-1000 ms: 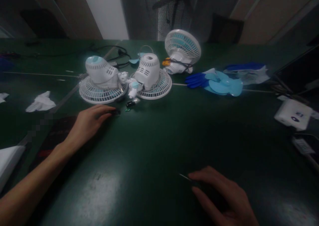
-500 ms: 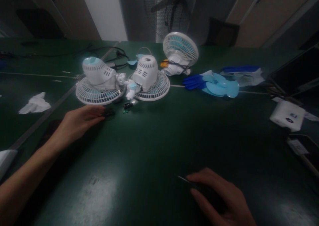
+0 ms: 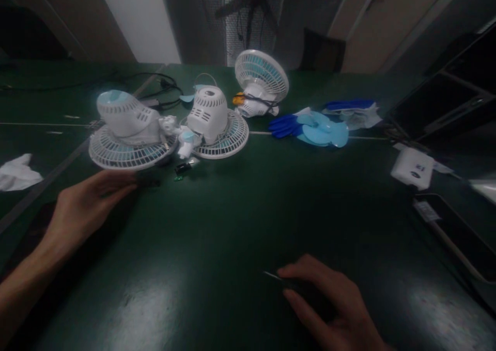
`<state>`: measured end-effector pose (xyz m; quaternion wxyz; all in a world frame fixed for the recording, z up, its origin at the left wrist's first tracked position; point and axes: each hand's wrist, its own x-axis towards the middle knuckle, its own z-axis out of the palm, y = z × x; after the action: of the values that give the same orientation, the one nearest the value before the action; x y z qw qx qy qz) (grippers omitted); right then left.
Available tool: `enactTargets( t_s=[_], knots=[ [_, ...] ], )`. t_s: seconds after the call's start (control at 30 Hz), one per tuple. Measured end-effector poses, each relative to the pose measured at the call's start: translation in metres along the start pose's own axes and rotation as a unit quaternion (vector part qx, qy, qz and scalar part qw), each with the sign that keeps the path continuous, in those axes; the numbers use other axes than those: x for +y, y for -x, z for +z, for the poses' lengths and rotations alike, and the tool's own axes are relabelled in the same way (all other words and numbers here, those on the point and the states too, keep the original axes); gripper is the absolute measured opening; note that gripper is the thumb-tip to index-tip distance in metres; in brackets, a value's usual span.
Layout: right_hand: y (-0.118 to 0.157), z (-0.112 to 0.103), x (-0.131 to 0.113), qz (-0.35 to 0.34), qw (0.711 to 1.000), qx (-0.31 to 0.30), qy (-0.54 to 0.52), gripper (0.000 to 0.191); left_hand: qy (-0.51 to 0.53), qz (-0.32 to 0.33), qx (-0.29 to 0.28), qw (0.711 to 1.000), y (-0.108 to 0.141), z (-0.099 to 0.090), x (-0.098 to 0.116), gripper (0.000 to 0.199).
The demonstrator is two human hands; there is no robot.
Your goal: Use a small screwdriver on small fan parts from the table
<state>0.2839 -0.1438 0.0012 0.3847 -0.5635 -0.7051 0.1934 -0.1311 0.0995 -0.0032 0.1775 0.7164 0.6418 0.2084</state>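
Note:
My left hand point(image 3: 91, 201) reaches out at the left, its fingertips closed at a small dark object point(image 3: 149, 182) on the green table point(image 3: 217, 227). Just right of it lie a black piece with a metal end point(image 3: 183, 167) and a tiny green part point(image 3: 178, 178). Near the bottom, right of centre, my right hand point(image 3: 325, 299) holds a thin tool with a metal shaft point(image 3: 272, 275) between thumb and index finger, its tip pointing left. The tool's handle is dark and hard to make out.
Two white fans point(image 3: 129, 118) point(image 3: 209, 116) lie face down beyond my left hand; a third point(image 3: 261, 77) stands behind. Blue gloves with light blue blades point(image 3: 323, 129), a white box point(image 3: 413, 168) and a phone-like device point(image 3: 457, 235) are rightward. Crumpled white cloth point(image 3: 19, 174) lies left.
The camera view has turned to the right, so the fans and table items appear further left. Both hands keep nearly the same pose, the left still at the dark object.

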Motion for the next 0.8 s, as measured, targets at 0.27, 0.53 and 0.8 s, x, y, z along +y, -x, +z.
enactTargets(
  t_s=[0.27,0.53,0.8],
  knots=[
    [0.001,-0.001,0.001,-0.001,1.0,-0.004,-0.004,0.018,0.074,-0.021,0.062,0.995,0.012,-0.002,0.023,0.05],
    [0.001,-0.002,0.003,0.009,1.0,-0.018,-0.009,0.017,0.107,-0.034,0.013,0.994,0.011,-0.008,0.026,0.045],
    [0.002,0.0,0.004,0.007,1.0,-0.006,-0.002,0.02,0.122,-0.017,0.006,0.992,0.012,-0.01,0.026,0.045]
  ],
)
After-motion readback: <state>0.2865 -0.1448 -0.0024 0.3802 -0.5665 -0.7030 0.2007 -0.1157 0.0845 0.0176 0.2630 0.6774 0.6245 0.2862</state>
